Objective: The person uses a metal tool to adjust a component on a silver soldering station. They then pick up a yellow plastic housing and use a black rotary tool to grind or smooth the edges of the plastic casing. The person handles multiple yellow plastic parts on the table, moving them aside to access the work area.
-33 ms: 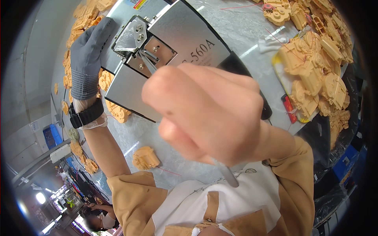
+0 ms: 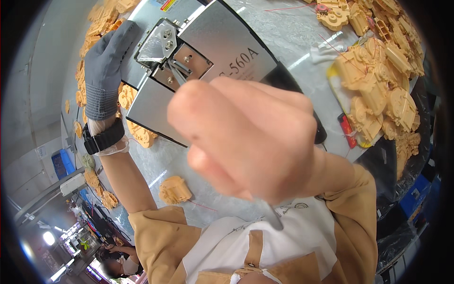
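Observation:
My right hand [image 2: 246,137], bare and large in the foreground, is closed around slim metal tweezers [image 2: 271,217]. Their rear end sticks out below the fist, and their tips reach the small metal mechanism [image 2: 166,45] on a silver boxy machine [image 2: 222,38]. Exactly what the tips touch there is too small to tell. In a grey knitted glove, my left hand [image 2: 105,64] lies along the machine's left side with fingers stretched out, partly against its edge. A black strap [image 2: 104,137] circles that wrist.
Piles of orange-yellow plastic housings [image 2: 373,80] lie at the right and far left. A single housing [image 2: 175,190] with a red wire sits near me on the grey table [image 2: 161,163]. A red lighter [image 2: 346,130] lies at right. Another person [image 2: 123,262] is at lower left.
My right hand has shifted very slightly left, and the tweezers' rear end has moved a little left and down. The left hand and machine stay put.

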Action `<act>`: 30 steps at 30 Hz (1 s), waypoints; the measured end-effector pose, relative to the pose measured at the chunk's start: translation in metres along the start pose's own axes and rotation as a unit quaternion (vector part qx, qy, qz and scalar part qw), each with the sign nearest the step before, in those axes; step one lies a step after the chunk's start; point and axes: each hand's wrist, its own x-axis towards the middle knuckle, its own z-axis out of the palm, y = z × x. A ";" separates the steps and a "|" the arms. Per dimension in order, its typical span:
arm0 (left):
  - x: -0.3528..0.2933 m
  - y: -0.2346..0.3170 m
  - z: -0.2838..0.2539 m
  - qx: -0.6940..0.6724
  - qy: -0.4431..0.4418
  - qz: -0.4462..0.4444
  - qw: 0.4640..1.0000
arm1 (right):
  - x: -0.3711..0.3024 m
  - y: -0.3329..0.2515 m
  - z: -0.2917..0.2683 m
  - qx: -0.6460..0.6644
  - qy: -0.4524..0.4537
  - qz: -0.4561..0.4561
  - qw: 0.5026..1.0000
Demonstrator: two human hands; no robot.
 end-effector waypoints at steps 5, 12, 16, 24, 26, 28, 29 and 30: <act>0.000 0.003 -0.002 -0.010 -0.032 -0.011 0.999 | 0.004 -0.006 0.003 -0.035 0.007 0.012 0.999; -0.002 0.002 -0.005 -0.006 -0.063 0.006 0.998 | 0.003 -0.006 0.006 -0.049 0.013 0.012 0.999; -0.009 0.008 0.001 -0.002 -0.057 0.031 0.998 | 0.001 -0.013 -0.003 -0.036 -0.023 0.053 0.998; -0.016 0.016 0.005 0.026 -0.057 -0.001 0.998 | 0.003 -0.019 -0.001 -0.063 0.003 0.034 0.997; -0.015 0.016 0.006 0.029 -0.062 0.007 0.998 | 0.002 -0.022 -0.009 -0.067 -0.035 0.050 0.996; -0.015 0.013 0.005 0.041 -0.065 0.052 0.996 | 0.002 -0.024 -0.010 -0.075 -0.055 0.063 0.994; -0.015 0.011 0.005 0.052 -0.067 0.096 0.992 | 0.002 -0.025 -0.009 -0.082 -0.052 0.067 0.993; -0.015 0.010 0.004 0.062 -0.070 0.139 0.986 | 0.002 -0.025 -0.008 -0.085 -0.048 0.069 0.993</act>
